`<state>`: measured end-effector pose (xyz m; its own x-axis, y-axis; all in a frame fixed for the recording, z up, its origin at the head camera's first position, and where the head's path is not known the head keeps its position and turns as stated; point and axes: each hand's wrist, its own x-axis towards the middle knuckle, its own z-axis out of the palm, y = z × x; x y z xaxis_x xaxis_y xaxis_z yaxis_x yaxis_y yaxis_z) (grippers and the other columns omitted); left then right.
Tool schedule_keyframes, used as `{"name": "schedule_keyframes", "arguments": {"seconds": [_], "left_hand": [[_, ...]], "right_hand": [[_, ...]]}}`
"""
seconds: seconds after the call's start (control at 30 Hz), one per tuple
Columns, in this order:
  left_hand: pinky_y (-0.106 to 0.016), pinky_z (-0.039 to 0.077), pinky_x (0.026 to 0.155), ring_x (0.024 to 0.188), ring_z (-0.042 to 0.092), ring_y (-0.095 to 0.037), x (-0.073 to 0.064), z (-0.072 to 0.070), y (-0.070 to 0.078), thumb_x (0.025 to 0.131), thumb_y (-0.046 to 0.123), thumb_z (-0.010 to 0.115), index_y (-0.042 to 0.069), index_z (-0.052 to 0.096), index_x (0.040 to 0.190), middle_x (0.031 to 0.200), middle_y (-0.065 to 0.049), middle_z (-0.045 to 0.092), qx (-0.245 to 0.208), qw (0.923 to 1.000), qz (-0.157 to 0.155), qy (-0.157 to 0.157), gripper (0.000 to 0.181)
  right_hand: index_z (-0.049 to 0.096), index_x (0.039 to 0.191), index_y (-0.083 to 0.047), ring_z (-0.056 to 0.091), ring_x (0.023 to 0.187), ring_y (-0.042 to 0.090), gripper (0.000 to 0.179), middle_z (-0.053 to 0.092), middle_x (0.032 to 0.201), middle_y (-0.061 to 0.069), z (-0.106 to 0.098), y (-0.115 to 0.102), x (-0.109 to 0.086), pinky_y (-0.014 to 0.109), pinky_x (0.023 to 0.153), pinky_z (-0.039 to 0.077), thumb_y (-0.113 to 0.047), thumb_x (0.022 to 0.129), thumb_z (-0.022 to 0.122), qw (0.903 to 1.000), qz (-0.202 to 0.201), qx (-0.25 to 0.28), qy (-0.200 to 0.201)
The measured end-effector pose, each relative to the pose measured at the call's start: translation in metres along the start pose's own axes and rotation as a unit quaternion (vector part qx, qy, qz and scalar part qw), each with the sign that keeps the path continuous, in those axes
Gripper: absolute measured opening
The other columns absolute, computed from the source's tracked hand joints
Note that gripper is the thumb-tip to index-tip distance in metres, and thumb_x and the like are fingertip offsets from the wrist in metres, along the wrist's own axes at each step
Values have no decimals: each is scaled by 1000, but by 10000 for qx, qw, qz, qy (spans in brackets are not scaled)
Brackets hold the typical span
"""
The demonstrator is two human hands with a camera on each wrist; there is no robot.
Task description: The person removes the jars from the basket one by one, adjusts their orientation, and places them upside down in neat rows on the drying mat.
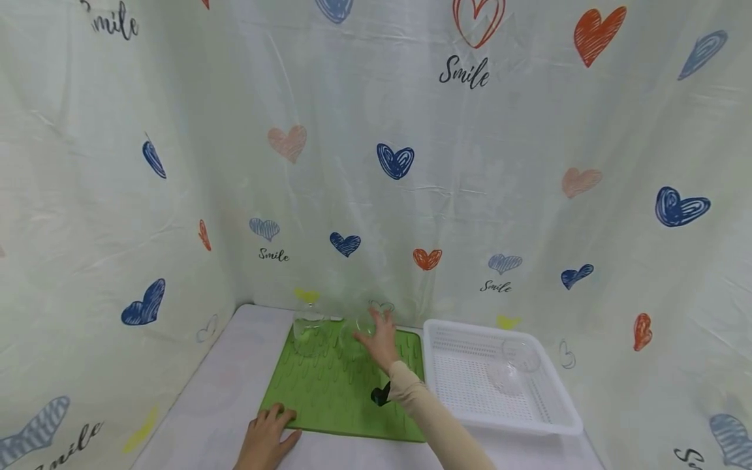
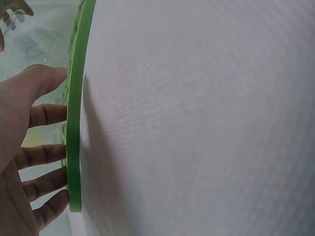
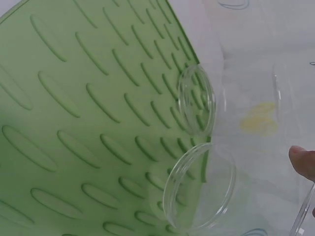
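Note:
A green drying mat [image 1: 329, 398] with raised ridges lies on the table. My left hand [image 1: 269, 434] rests at its near left corner, fingers spread and fingertips on its edge. At the mat's far side my right hand [image 1: 382, 343] curves its thumb and fingers around a clear cup. Part of that cup's rim [image 3: 301, 214] shows at the lower right of the right wrist view, beside the thumb [image 3: 302, 161]. Two more clear cups stand rim-down along the mat's edge, one cup [image 3: 197, 101] farther off and one cup [image 3: 170, 196] nearer.
To the right of the mat stands a white plastic basket [image 1: 564, 398] with clear pieces [image 1: 519, 356] inside. A small black object [image 1: 380, 393] sticks out by the right sleeve. A curtain [image 1: 352, 196] printed with hearts hangs behind and beside the white tabletop [image 1: 217, 385].

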<state>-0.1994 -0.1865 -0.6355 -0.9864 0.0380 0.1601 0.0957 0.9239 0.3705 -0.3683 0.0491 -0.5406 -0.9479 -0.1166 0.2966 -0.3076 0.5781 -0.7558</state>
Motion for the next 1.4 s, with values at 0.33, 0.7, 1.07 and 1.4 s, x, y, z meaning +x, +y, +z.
{"name": "schedule_keyframes", "arguments": {"seconds": [0.33,0.7,1.07,1.4], "left_hand": [[-60,49,81,96,56,-33,0,0,5,81,41,74,19,66,102,107,-9,58,25,9999,149,64,32],[-59,47,81,92,54,-29,4,4,7,81,41,74,19,66,100,99,-3,55,-16,9999,53,-98,31],[-58,48,79,91,53,-30,7,6,7,79,44,75,20,66,105,97,-3,55,265,9996,3,-126,36],[-58,49,73,89,54,-31,14,3,7,78,44,75,19,67,100,96,-4,56,219,9991,-255,-252,35]], "right_hand": [[48,141,-11,27,138,51,69,22,154,27,12,11,-3,63,101,41,-25,81,79,9998,4,-184,106],[45,142,-7,16,142,52,67,12,157,28,22,19,-6,64,103,39,-26,85,75,9992,-194,-344,-106],[35,150,-11,10,142,55,75,5,158,28,19,25,-8,70,101,35,-35,89,70,9965,-375,-643,-376],[27,154,-17,15,142,53,77,6,159,25,11,17,-10,69,100,37,-41,91,65,9964,-444,-458,-551]]}}
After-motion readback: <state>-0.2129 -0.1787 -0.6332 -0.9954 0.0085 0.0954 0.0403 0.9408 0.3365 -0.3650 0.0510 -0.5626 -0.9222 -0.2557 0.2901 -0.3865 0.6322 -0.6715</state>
